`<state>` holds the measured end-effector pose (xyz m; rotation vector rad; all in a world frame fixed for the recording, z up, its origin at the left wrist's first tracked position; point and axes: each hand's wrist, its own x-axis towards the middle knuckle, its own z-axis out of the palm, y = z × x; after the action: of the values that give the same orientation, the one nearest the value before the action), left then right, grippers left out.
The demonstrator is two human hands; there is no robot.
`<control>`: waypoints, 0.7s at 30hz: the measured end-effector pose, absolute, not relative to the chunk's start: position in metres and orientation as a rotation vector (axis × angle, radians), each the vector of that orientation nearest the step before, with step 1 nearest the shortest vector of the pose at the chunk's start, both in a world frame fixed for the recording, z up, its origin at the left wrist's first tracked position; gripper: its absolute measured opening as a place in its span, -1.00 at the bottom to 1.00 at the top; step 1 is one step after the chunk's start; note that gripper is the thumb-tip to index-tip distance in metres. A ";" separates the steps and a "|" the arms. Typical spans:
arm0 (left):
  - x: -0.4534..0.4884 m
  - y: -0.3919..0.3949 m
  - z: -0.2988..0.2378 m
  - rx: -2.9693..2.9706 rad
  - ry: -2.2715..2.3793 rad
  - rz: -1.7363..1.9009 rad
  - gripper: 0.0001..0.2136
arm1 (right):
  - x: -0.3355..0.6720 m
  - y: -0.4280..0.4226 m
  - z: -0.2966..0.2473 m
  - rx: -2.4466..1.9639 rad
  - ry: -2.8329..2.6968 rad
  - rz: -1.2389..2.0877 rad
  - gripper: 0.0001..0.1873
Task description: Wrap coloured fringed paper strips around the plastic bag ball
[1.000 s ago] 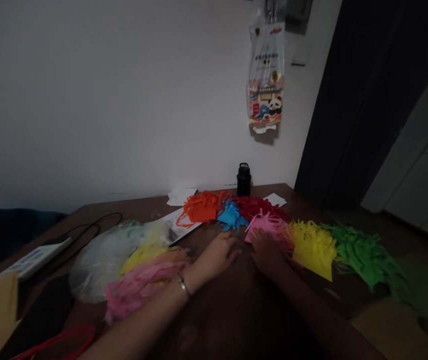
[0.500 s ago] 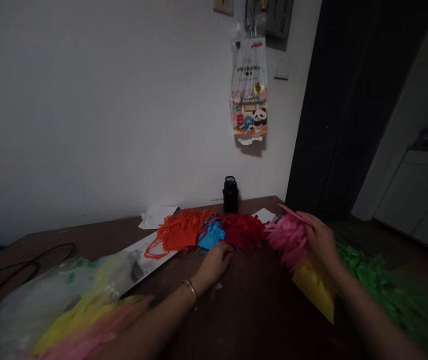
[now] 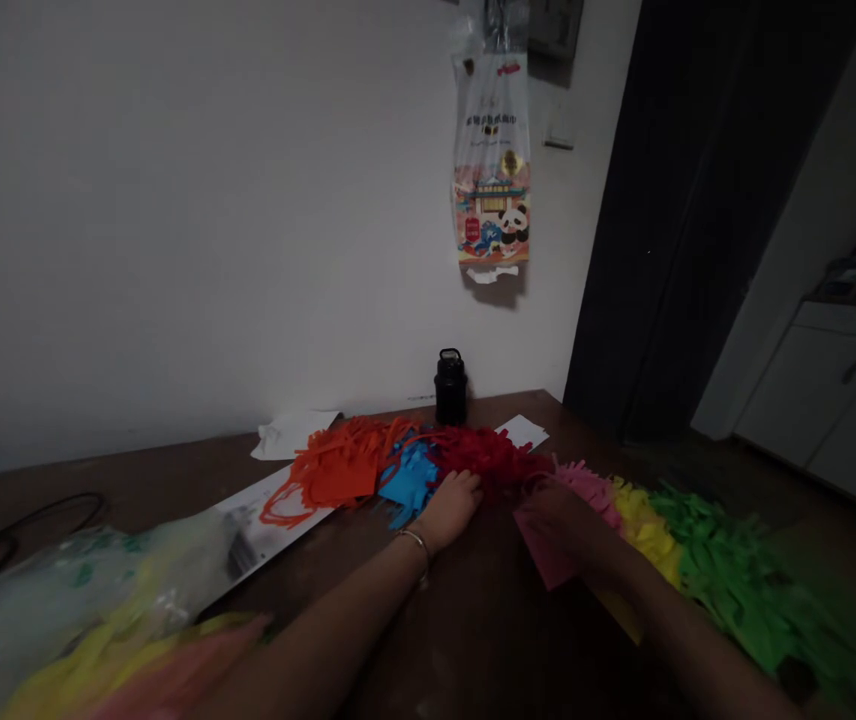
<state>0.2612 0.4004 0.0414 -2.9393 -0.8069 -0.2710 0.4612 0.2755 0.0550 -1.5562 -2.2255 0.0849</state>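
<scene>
Fringed bundles (image 3: 345,475), six in all, one per colour, curve across the far and right parts of the table (image 3: 465,630). At near left lies one clear plastic bag (image 3: 180,550) by yellow and pink strips. Next come one printed sheet, the orange bundle, then the blue bundle (image 3: 407,480). The left hand (image 3: 454,508), wearing one bracelet (image 3: 419,548), has curled fingers at the near edge of the red bundle (image 3: 492,452); I cannot tell whether they grip. One black bottle (image 3: 450,390) stands beyond. The right hand (image 3: 563,520) is on the pink bundle (image 3: 550,568), its grasp too dark to tell. Yellow (image 3: 645,530) and green (image 3: 750,590) follow at right.

Half a second ago the pink bundle was lifted, tilted over the yellow; now it sits lower, flat part nearer, and the left hand has moved from blue toward red.
</scene>
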 end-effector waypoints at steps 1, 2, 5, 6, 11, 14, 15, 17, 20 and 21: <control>0.259 0.400 0.041 -2.931 -0.816 -0.270 -0.84 | 0.455 0.288 0.055 -1.559 -2.211 0.095 -0.73; 0.256 0.398 0.041 -2.922 -0.833 -0.273 -0.84 | 0.449 0.300 0.053 -1.562 -2.193 0.108 -0.70; 0.252 0.392 0.042 -2.893 -0.915 -0.295 -0.83 | 0.433 0.333 0.045 -1.603 -2.092 0.150 -0.63; 0.252 0.390 0.043 -2.885 -0.947 -0.306 -0.81 | 0.429 0.341 0.043 -1.634 -2.037 0.167 -0.62; 0.261 0.380 0.047 -2.850 -1.117 -0.365 -0.62 | 0.423 0.365 0.032 -1.816 -1.718 0.343 -0.78; 0.262 0.377 0.048 -2.864 -1.199 -0.393 -0.66 | 0.429 0.365 0.031 -1.854 -1.595 0.582 -0.82; 0.260 0.376 0.048 -2.877 -1.227 -0.401 -0.69 | 0.431 0.364 0.030 -1.856 -1.567 0.674 -0.81; 0.256 0.376 0.048 -2.916 -1.295 -0.418 -0.77 | 0.434 0.360 0.030 -1.851 -1.514 0.834 -0.82; 0.250 0.378 0.046 -2.990 -1.412 -0.457 -0.89 | 0.436 0.356 0.031 -1.835 -1.451 0.971 -0.88; 0.249 0.379 0.045 -3.014 -1.445 -0.478 -0.90 | 0.436 0.355 0.031 -1.827 -1.440 0.989 -0.90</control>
<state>0.2490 0.3786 0.0447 -3.0138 -1.4448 -0.4775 0.4356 0.3552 0.0312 -1.8274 -1.4400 0.9890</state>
